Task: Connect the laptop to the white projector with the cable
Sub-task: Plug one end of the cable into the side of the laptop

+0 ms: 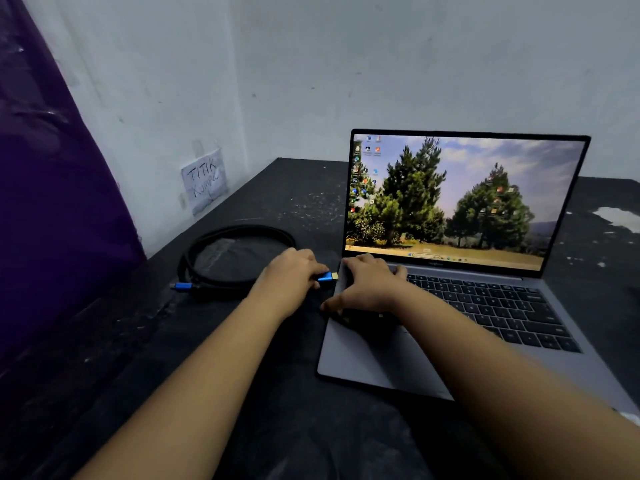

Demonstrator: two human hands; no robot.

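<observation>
At far left on the black table [104,341], the cable's free blue plug [182,286] lies beside the coiled black HDMI cable [239,233]. Right of the coil, the left hand [289,275] pinches the other blue connector [327,277], gold tip just short of the laptop's [450,271] left edge. The right hand [367,289] rests spread on the deck, steadying it. Nothing looks plugged in yet; no white projector is in view.

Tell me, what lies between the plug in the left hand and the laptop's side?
Nothing: in the head view only a short bare gap of black table separates the blue plug from the laptop.
</observation>
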